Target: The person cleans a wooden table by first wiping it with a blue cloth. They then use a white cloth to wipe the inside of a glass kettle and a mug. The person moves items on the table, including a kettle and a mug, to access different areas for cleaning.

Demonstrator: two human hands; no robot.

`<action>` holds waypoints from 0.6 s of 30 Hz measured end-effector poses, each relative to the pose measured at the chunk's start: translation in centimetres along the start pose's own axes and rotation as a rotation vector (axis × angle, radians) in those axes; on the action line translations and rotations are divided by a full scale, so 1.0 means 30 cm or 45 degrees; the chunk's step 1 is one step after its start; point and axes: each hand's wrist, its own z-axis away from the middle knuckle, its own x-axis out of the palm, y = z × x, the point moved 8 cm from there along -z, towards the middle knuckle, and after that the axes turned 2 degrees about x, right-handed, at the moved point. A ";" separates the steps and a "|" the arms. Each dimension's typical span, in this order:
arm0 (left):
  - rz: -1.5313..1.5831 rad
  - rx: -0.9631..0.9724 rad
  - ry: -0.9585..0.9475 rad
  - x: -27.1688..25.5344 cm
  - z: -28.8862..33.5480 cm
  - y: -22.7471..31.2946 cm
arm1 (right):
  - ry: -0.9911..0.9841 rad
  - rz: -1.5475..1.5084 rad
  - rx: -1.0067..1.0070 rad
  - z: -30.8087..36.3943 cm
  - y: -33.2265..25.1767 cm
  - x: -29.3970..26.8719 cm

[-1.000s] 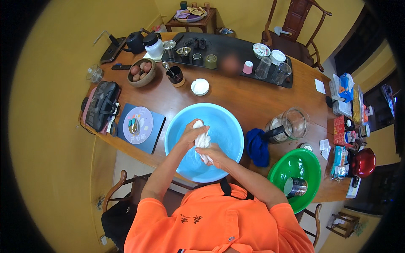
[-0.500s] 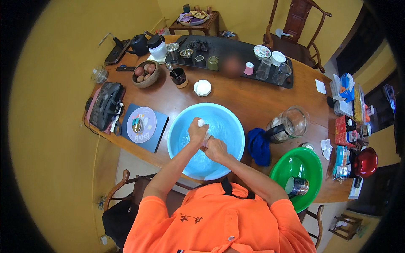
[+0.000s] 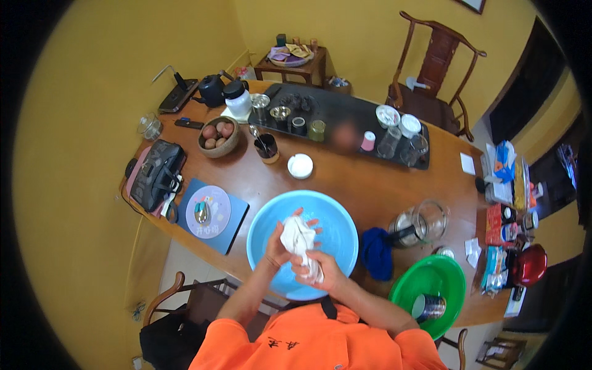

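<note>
Above the light-blue basin (image 3: 254,262) I hold a wet-looking white cloth (image 3: 298,234), bunched up. My left hand (image 3: 275,248) supports its upper part against the palm, and the fingertips stick out past the cloth's far side. Lower down, my right hand (image 3: 327,270) is closed round the cloth's near end, with the fingers wrapped over it. Water lies in the basin beneath both hands, and the basin sits at the table's near edge, close to my orange shirt.
Right of the basin lie a dark-blue cloth (image 3: 376,254), a glass pitcher (image 3: 430,222) and a green basin (image 3: 453,280) holding a metallic cup (image 3: 430,306). A white ashtray-like dish (image 3: 300,166) stands beyond. Leftward are a blue board (image 3: 237,213) and black bag (image 3: 157,176); a dark tea tray (image 3: 351,117) spans the back.
My hands have gone from a tight twisting grip low over the water to a looser hold nearer my body. The cloth now shows as a larger, opened bundle. The view has shifted slightly.
</note>
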 end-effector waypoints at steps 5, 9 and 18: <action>0.246 0.139 -0.127 0.124 -0.072 -0.009 | -0.012 -0.151 -0.084 -0.001 0.011 -0.006; 0.149 0.030 -0.087 -0.094 -0.114 -0.004 | 0.194 -0.163 -0.040 -0.006 -0.028 -0.125; -0.654 -0.201 0.598 -0.196 -0.106 0.040 | 0.685 1.152 0.085 -0.036 -0.138 -0.201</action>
